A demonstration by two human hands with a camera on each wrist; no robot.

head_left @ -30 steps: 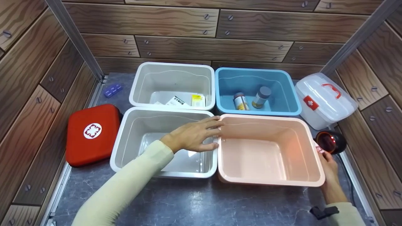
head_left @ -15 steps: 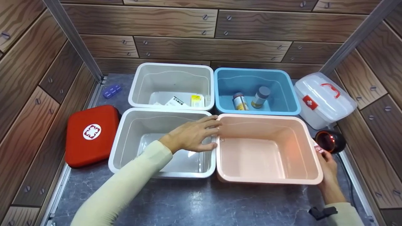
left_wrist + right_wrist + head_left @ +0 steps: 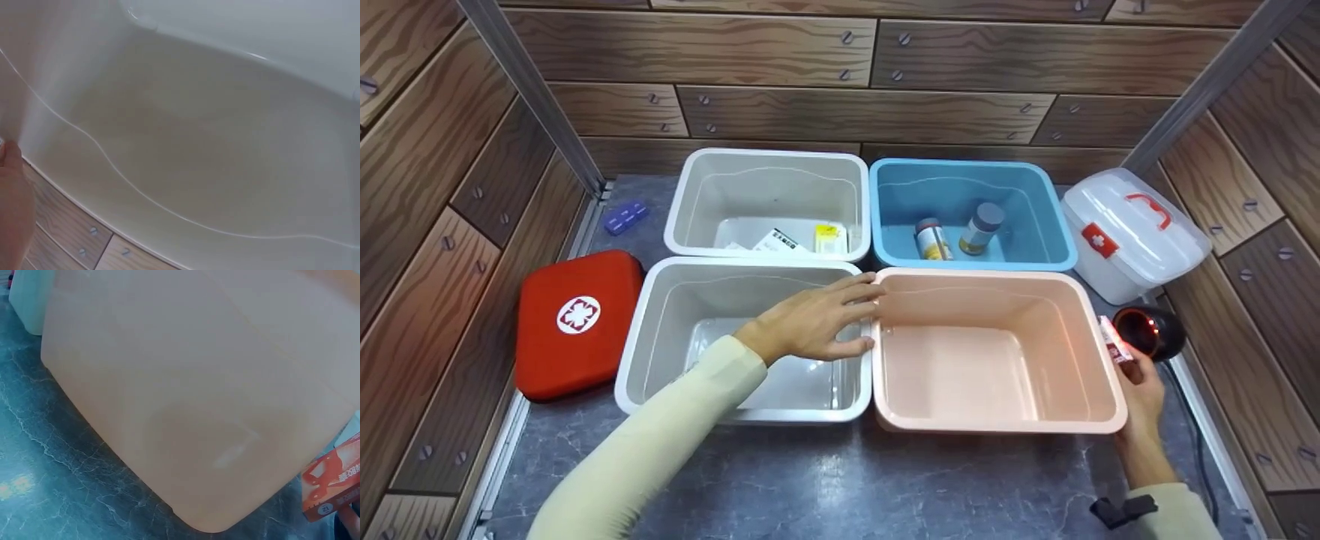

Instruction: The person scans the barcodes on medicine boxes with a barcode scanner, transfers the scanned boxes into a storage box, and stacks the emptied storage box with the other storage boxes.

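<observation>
My left hand [image 3: 819,319] reaches over the front grey bin [image 3: 634,360], its extended fingertips touching the rims where that bin meets the pink bin [image 3: 997,429]. Part of this hand also shows at the left edge of the left wrist view. Just outside the pink bin's right side, my right hand [image 3: 1141,397] grips a small red and white medicine box [image 3: 1115,346]. The box stands close in front of a black barcode scanner [image 3: 1168,334] with a red glow. Only a fingertip shows beneath the box in the right wrist view.
Small cartons [image 3: 831,240] lie in the rear grey bin [image 3: 769,154]. Two bottles [image 3: 981,227] are in the blue bin [image 3: 960,165]. A red first-aid case [image 3: 577,330] stands left, a clear first-aid box [image 3: 1140,232] right, and a purple pill organizer [image 3: 625,218] back left.
My right hand has raised the medicine box slightly, and more of its face now shows beside the scanner. The left hand stays at the rims. The whole view has shifted a little.
</observation>
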